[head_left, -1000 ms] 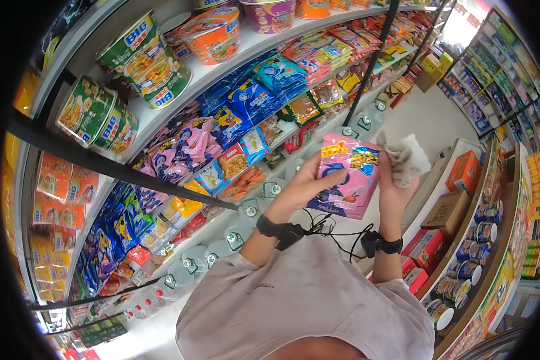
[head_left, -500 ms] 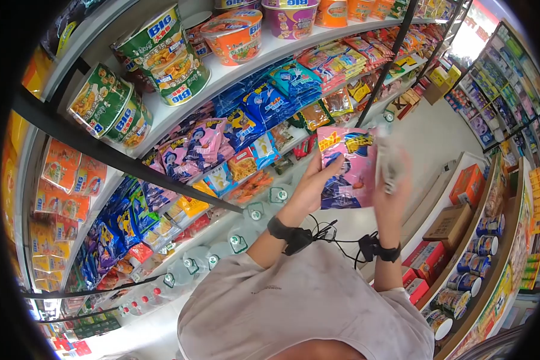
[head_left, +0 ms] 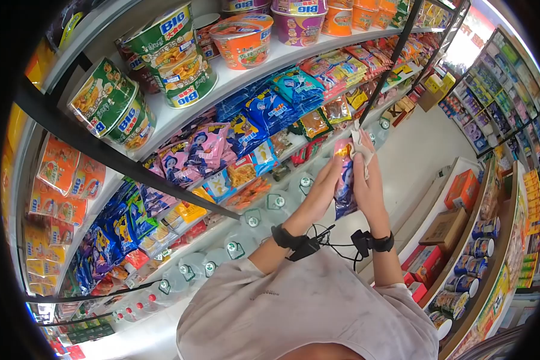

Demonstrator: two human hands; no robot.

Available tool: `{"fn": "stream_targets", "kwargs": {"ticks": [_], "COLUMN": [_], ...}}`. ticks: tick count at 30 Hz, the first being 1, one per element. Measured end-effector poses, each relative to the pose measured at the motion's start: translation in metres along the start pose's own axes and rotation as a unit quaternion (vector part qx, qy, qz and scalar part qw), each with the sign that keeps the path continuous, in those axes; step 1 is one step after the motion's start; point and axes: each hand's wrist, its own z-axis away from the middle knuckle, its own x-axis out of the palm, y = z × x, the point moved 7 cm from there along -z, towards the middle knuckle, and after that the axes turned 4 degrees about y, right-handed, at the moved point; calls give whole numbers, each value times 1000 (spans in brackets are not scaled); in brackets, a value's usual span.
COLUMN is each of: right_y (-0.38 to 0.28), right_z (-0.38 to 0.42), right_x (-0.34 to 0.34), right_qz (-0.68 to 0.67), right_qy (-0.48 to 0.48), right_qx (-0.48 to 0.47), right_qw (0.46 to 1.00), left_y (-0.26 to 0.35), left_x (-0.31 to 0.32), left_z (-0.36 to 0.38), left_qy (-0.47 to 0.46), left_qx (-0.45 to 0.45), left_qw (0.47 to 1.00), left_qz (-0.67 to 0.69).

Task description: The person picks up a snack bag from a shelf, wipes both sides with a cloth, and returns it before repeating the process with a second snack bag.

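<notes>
Pink packet point(head_left: 345, 193) between 2 hands point(head_left: 325, 185) point(head_left: 371, 191); pale cloth point(head_left: 359, 144) in right.

The pink snack packet point(head_left: 345, 191), dark blue toward its lower end and yellow near the top, stands on edge, slightly tilted, between the left hand point(head_left: 324, 191) and right hand point(head_left: 369, 191). An off-white cloth point(head_left: 362, 147), creased and bunched, lies against its upper right side.

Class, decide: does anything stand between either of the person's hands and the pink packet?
Nothing visible separates the left hand from the pink packet; they touch. At the right hand, a pale cloth bunches at the fingertips beside the packet's upper end; how far it comes between them is hidden.
</notes>
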Motion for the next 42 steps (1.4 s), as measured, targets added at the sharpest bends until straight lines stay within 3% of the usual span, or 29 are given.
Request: {"fn": "stream_targets", "kwargs": {"ticks": [1, 5, 10, 13, 14, 17, 18, 21, 23, 25, 26, 28, 29, 31, 34, 35, 37, 38, 41, 42], "right_y": [5, -59, -25, -59, -66, -81, -82, -27, 19, 52, 44, 13, 11, 12, 23, 26, 12, 3, -85, -82], "right_z": [-1, 0, -5, 5, 15, 42, 45, 37, 33, 39, 42, 57, 61, 67, 72, 73, 74, 76, 53, 54], "right_x": [3, 21, 43, 73, 86, 114, 118, 117, 114, 117, 124, 134, 131, 126, 113, 106, 106, 105, 88, 81], "right_qz": [-20, 158, 84, 148, 147, 84, 91, -66, -181, -376, -405, -461, -378, -194, -142, -113, -95, -86, -35, -21], "right_qy": [-6, -95, -104, -137, -177, -286, -303, -214, -182, -49, -42, -25, -82, -190, -111, -81, -145, -178, -89, -106], "right_qx": [27, -125, -61, -118, -137, -163, -177, 83, 228, 403, 442, 515, 470, 353, 321, 295, 215, 174, -42, -56], "right_qw": [999, 975, 989, 972, 964, 940, 932, 971, 939, 833, 799, 722, 794, 895, 930, 945, 961, 965, 995, 993], "left_y": [3, 3, 9, 13, 5, 28, 32, 45, 55, 67, 54, 46, 45, 42, 53, 59, 61, 57, 0, -5], "left_x": [3, -20, -40, -75, -98, -139, -148, -169, -170, -162, -172, -184, -190, -200, -186, -165, -119, -109, -105, -96], "left_z": [4, 10, 10, 5, -2, 12, 10, 18, 28, 36, 34, 40, 42, 38, 43, 44, 48, 48, 48, 51], "left_qy": [-3, -2, 15, 105, 111, 139, 105, 221, 229, 197, 179, 262, 296, 281, 257, 218, 138, 112, 97, 85], "left_qx": [1, -13, -79, -1, 3, -76, -32, 49, 35, 10, 0, -22, -32, 65, 194, 189, 174, 191, 37, -15], "left_qw": [1000, 999, 985, 977, 963, 953, 945, 936, 932, 934, 942, 963, 952, 943, 909, 932, 966, 952, 994, 996], "left_qz": [23, 33, 152, 183, 244, 260, 307, 267, 278, 298, 285, 50, -71, -167, -264, -220, -131, -212, -25, 8]}}
